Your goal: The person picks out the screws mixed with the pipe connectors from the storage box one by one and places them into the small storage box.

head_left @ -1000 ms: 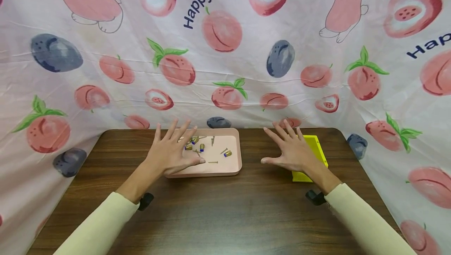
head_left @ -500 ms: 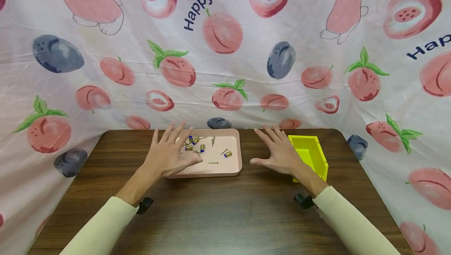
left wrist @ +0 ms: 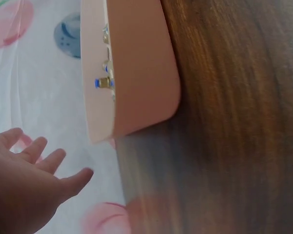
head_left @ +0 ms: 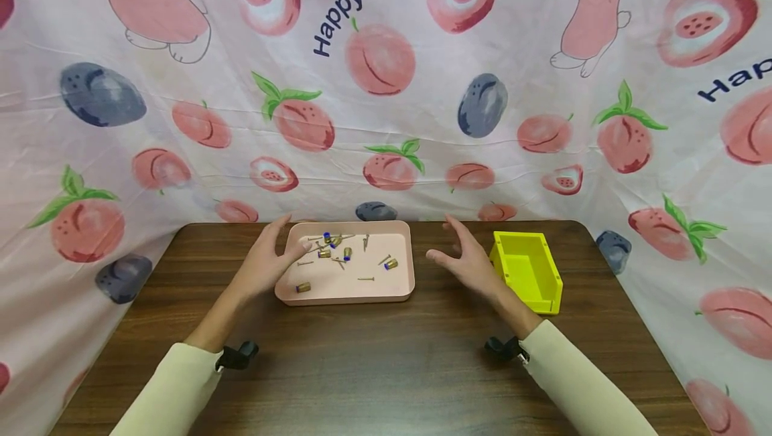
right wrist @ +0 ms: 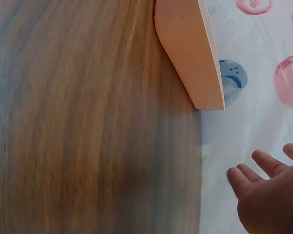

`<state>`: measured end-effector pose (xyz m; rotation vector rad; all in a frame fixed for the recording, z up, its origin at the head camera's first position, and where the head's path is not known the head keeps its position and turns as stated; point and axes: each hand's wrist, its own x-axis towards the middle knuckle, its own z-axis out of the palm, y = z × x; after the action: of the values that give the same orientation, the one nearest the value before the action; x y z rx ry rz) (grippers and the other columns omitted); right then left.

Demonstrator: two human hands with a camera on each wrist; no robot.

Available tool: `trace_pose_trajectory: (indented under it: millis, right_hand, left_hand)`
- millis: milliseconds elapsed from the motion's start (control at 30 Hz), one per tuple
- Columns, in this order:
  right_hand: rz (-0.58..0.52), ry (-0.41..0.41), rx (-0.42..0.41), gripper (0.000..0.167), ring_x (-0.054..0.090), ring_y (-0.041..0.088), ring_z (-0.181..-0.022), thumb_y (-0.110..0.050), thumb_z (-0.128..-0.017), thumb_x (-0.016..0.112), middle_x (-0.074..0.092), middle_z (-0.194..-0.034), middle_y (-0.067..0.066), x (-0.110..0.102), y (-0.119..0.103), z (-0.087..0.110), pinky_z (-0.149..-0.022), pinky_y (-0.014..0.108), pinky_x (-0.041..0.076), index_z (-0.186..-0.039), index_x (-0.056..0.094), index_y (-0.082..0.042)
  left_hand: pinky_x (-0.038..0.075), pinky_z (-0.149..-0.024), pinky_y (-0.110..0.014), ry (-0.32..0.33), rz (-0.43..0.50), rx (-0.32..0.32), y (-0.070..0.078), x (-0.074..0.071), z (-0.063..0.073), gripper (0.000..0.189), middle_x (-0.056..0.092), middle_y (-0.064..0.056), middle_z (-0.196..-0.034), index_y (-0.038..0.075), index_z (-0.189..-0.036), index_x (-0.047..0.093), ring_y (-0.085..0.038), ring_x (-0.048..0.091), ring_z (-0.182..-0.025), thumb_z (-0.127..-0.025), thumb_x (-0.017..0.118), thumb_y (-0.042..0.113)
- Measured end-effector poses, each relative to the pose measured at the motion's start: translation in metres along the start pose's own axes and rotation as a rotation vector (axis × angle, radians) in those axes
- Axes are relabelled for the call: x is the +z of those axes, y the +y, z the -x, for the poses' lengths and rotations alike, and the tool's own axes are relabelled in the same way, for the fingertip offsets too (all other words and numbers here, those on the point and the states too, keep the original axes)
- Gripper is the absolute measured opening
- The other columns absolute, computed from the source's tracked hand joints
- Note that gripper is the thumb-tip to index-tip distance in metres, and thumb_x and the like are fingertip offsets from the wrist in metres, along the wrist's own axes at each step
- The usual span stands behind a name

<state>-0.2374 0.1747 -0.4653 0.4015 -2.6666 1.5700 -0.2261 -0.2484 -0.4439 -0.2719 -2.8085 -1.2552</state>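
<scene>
A shallow pink tray (head_left: 362,295) lies at the back of the table, holding several screws (head_left: 366,279) and several brass-coloured fittings with blue ends (head_left: 391,264). My left hand (head_left: 265,265) is at the tray's left side, thumb over its rim, fingers relaxed and holding nothing. In the left wrist view the same hand (left wrist: 34,175) shows spread fingers beside the tray wall (left wrist: 144,63). Between the tray and a yellow bin (head_left: 526,275), my right hand (head_left: 473,268) hovers with thumb and fingers apart, gripping nothing. The right wrist view shows that hand (right wrist: 273,190) apart from the tray's end (right wrist: 190,53).
The brown wood-grain table (head_left: 386,362) runs back to a fruit-printed cloth (head_left: 386,121) that hangs behind it and along both sides. A dark wrist device (head_left: 238,355) sits at the left cuff and another dark device (head_left: 505,349) at the right.
Both hands have turned from palms down, fingers spread, to thumbs up with palms facing inward. The right hand has shifted left, uncovering the yellow bin; the left has drawn back off the tray.
</scene>
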Motion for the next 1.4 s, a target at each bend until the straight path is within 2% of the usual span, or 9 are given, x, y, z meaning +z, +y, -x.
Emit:
trace_pose_trajectory:
  millis: [133, 267, 400, 467, 633, 767, 1033, 1400]
  right_hand:
    - [-0.115, 0.001, 0.034, 0.085, 0.044, 0.042, -0.154, -0.023, -0.102, 0.082, 0.049, -0.163, 0.025, 0.006, 0.005, -0.004, -0.124, 0.058, 0.036, -0.17, 0.035, -0.006]
    - [-0.166, 0.001, 0.072, 0.085, 0.049, 0.044, -0.15, -0.023, -0.099, 0.084, 0.055, -0.158, 0.024, 0.012, 0.008, -0.005, -0.122, 0.06, 0.039, -0.169, 0.038, -0.005]
    - [-0.19, -0.014, 0.095, 0.085, 0.054, 0.044, -0.145, -0.021, -0.096, 0.087, 0.059, -0.154, 0.024, 0.019, 0.008, -0.006, -0.119, 0.059, 0.042, -0.166, 0.042, -0.003]
    - [-0.205, -0.027, 0.102, 0.084, 0.056, 0.044, -0.142, -0.018, -0.095, 0.087, 0.06, -0.153, 0.025, 0.023, 0.009, -0.006, -0.118, 0.058, 0.044, -0.165, 0.043, -0.001]
    - [-0.236, -0.061, 0.099, 0.081, 0.057, 0.046, -0.139, -0.01, -0.095, 0.085, 0.059, -0.15, 0.029, 0.032, 0.013, -0.007, -0.116, 0.058, 0.046, -0.163, 0.043, 0.004]
    - [-0.241, -0.084, 0.101, 0.08, 0.057, 0.047, -0.138, -0.007, -0.096, 0.084, 0.06, -0.15, 0.028, 0.036, 0.014, -0.007, -0.116, 0.06, 0.045, -0.163, 0.044, 0.005]
    - [-0.223, -0.093, 0.09, 0.074, 0.06, 0.045, -0.136, -0.005, -0.096, 0.083, 0.063, -0.147, 0.026, 0.042, 0.017, -0.007, -0.115, 0.059, 0.046, -0.161, 0.048, 0.005]
    - [-0.183, -0.095, 0.091, 0.066, 0.063, 0.042, -0.133, -0.002, -0.097, 0.081, 0.066, -0.145, 0.023, 0.048, 0.016, -0.007, -0.113, 0.056, 0.049, -0.158, 0.056, 0.002]
  left_hand:
    - [0.023, -0.125, -0.07, -0.012, 0.099, -0.06, -0.01, -0.002, 0.0, 0.09, 0.027, -0.029, -0.175, 0.004, -0.175, 0.02, -0.052, 0.026, -0.16, -0.111, 0.064, 0.048]
    - [0.026, -0.125, -0.068, -0.002, 0.164, -0.136, -0.016, -0.001, 0.002, 0.088, 0.03, -0.029, -0.174, 0.002, -0.174, 0.02, -0.052, 0.031, -0.159, -0.112, 0.063, 0.047]
    - [0.035, -0.123, -0.063, 0.032, 0.168, -0.227, -0.021, 0.0, 0.003, 0.083, 0.04, -0.03, -0.168, -0.004, -0.17, 0.028, -0.05, 0.042, -0.154, -0.111, 0.065, 0.041]
    - [0.039, -0.121, -0.061, 0.048, 0.156, -0.252, -0.024, 0.001, 0.005, 0.077, 0.046, -0.031, -0.164, -0.007, -0.167, 0.034, -0.049, 0.047, -0.15, -0.111, 0.066, 0.036]
    - [0.043, -0.117, -0.06, 0.044, 0.103, -0.278, -0.033, 0.002, 0.01, 0.069, 0.053, -0.031, -0.158, -0.009, -0.164, 0.04, -0.05, 0.054, -0.144, -0.112, 0.064, 0.029]
    - [0.041, -0.117, -0.061, 0.034, 0.084, -0.296, -0.037, 0.003, 0.013, 0.064, 0.058, -0.03, -0.154, -0.008, -0.163, 0.044, -0.049, 0.054, -0.143, -0.112, 0.062, 0.027]
    - [0.041, -0.117, -0.058, 0.044, 0.068, -0.288, -0.041, 0.006, 0.014, 0.052, 0.069, -0.028, -0.141, -0.007, -0.154, 0.057, -0.044, 0.058, -0.14, -0.109, 0.062, 0.019]
    - [0.045, -0.111, -0.057, 0.053, 0.032, -0.272, -0.042, 0.006, 0.016, 0.046, 0.073, -0.027, -0.133, -0.005, -0.147, 0.066, -0.043, 0.063, -0.131, -0.108, 0.064, 0.018]
